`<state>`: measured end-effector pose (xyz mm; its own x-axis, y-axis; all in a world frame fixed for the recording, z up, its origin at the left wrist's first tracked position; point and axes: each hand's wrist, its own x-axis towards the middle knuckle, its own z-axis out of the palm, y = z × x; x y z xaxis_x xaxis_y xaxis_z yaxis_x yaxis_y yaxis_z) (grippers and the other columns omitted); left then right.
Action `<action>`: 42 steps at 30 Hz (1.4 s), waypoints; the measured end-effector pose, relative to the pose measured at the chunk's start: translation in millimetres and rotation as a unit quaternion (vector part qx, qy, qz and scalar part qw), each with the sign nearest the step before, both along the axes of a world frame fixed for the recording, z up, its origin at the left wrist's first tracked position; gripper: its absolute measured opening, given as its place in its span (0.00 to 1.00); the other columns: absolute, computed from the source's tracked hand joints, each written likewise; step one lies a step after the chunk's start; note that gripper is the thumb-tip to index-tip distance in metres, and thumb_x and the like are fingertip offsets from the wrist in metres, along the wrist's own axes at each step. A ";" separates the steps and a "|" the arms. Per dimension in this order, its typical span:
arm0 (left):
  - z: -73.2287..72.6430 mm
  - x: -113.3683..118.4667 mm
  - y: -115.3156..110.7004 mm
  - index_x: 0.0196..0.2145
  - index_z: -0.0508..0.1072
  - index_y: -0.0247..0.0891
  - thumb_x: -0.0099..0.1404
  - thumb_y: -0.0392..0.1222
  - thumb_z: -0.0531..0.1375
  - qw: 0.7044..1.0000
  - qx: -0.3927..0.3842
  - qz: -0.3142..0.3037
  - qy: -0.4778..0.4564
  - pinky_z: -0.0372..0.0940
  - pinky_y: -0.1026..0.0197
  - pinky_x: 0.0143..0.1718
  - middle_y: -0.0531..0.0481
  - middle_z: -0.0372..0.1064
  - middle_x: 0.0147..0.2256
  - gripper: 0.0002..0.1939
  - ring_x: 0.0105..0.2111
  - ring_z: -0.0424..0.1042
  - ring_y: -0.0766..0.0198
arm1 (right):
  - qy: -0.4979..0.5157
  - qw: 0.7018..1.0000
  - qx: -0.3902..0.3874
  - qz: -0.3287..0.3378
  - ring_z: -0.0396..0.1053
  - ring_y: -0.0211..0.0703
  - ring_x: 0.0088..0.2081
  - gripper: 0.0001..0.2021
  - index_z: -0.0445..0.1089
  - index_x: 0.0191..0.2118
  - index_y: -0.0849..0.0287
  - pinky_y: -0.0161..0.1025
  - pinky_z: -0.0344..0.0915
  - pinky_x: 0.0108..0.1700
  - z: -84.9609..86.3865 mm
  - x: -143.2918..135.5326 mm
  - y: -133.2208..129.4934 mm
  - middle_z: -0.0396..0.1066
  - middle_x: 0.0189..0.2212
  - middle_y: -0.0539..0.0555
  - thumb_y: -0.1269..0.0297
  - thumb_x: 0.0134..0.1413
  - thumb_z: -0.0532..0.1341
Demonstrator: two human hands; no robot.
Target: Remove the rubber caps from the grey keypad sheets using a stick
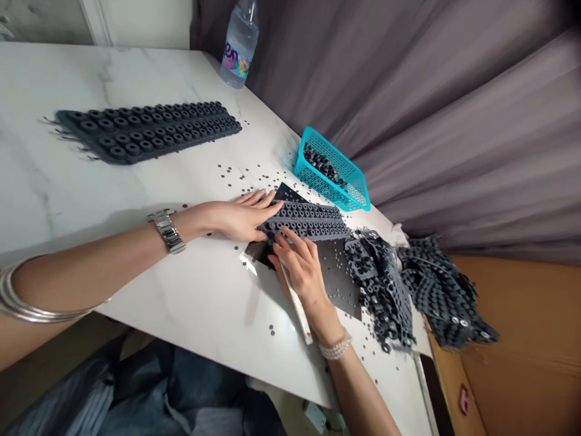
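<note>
A dark grey rubber sheet with rows of ring-shaped grommets (313, 219) lies across a flat black mat (338, 272) on the table. My left hand (247, 218) rests on the sheet's left end, fingers stretched out and thumb apart. Just below that end, my right hand (302, 269) is closed around a slim white stick-like tool (296, 303). The tool's tip is hidden by my fingers at the sheet's near edge. Small dark discs (272, 330) are scattered around the mat.
A larger grommet sheet (149, 127) lies at the back left. Behind my hands stands a turquoise basket (333, 192) of small dark pieces. Rubber scraps (381, 290) and a folded sheet pile (447, 290) sit right, beside a cardboard box (521, 315). A water bottle (240, 45) stands at the back.
</note>
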<state>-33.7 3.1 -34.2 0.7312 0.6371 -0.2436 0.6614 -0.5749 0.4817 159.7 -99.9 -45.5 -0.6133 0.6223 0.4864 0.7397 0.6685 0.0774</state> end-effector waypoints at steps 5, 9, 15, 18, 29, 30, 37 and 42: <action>2.1 -0.6 -1.1 0.68 0.32 0.36 0.63 0.45 0.51 1.000 0.003 0.001 -0.005 0.34 0.48 0.67 0.45 0.16 0.69 0.43 0.67 0.21 0.49 | -0.014 1.000 -0.001 -0.006 0.66 0.48 0.58 0.06 0.67 0.44 0.58 0.46 0.63 0.52 1.0 1.1 -0.5 0.76 0.47 0.59 0.70 0.63 0.57; 1.5 -0.9 -0.3 0.68 0.32 0.37 0.63 0.47 0.51 1.000 0.011 -0.007 -0.011 0.34 0.46 0.66 0.45 0.17 0.69 0.43 0.68 0.22 0.48 | -0.019 0.999 -0.029 -0.017 0.64 0.47 0.60 0.07 0.66 0.45 0.59 0.47 0.63 0.52 2.8 -1.5 0.7 0.74 0.49 0.61 0.71 0.63 0.56; 5.8 1.0 -2.2 0.68 0.32 0.35 0.63 0.47 0.51 1.000 0.003 0.002 0.008 0.33 0.49 0.67 0.44 0.16 0.69 0.43 0.68 0.21 0.50 | -0.025 0.999 -0.028 -0.007 0.63 0.48 0.60 0.06 0.66 0.45 0.61 0.46 0.64 0.52 4.4 -3.5 1.8 0.74 0.49 0.64 0.71 0.63 0.56; 5.8 1.7 -2.4 0.68 0.32 0.33 0.64 0.49 0.51 1.000 0.001 0.008 0.005 0.33 0.48 0.66 0.42 0.17 0.68 0.43 0.68 0.21 0.49 | -0.010 0.999 -0.036 -0.006 0.63 0.47 0.60 0.07 0.66 0.46 0.60 0.47 0.63 0.53 4.0 -1.6 0.3 0.74 0.49 0.62 0.71 0.63 0.56; -2.3 2.7 -1.1 0.68 0.34 0.32 0.62 0.50 0.51 0.999 0.030 0.010 -0.012 0.33 0.48 0.66 0.43 0.21 0.69 0.44 0.68 0.24 0.48 | -0.014 0.999 -0.046 -0.004 0.63 0.48 0.60 0.07 0.66 0.45 0.60 0.47 0.65 0.51 3.3 -3.0 1.3 0.74 0.49 0.63 0.72 0.63 0.55; -2.9 2.6 -0.8 0.68 0.34 0.33 0.62 0.50 0.51 0.999 0.033 0.010 -0.017 0.34 0.48 0.66 0.43 0.22 0.69 0.44 0.68 0.24 0.48 | -0.017 0.999 -0.047 -0.007 0.63 0.49 0.60 0.07 0.65 0.45 0.60 0.47 0.65 0.51 3.3 -3.3 1.3 0.74 0.49 0.64 0.72 0.64 0.55; 1.8 3.4 -1.4 0.68 0.32 0.33 0.61 0.49 0.51 0.999 0.024 0.012 -0.018 0.34 0.47 0.66 0.41 0.22 0.69 0.46 0.68 0.24 0.49 | -0.031 0.998 -0.049 -0.014 0.63 0.49 0.60 0.07 0.66 0.46 0.60 0.46 0.66 0.50 3.7 -5.1 1.6 0.74 0.46 0.64 0.71 0.65 0.53; 5.9 4.6 -2.6 0.68 0.31 0.31 0.61 0.48 0.52 1.000 0.012 0.017 0.004 0.34 0.48 0.66 0.39 0.20 0.69 0.46 0.68 0.22 0.49 | -0.012 0.999 -0.048 -0.006 0.63 0.48 0.60 0.07 0.66 0.46 0.61 0.45 0.66 0.50 4.9 -4.6 -0.8 0.73 0.49 0.65 0.71 0.64 0.55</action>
<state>-29.1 0.6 -28.3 0.7063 0.6680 -0.2344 0.6854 -0.5626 0.4622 155.1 -100.7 -40.7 -0.6154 0.6731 0.4102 0.7471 0.6640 0.0312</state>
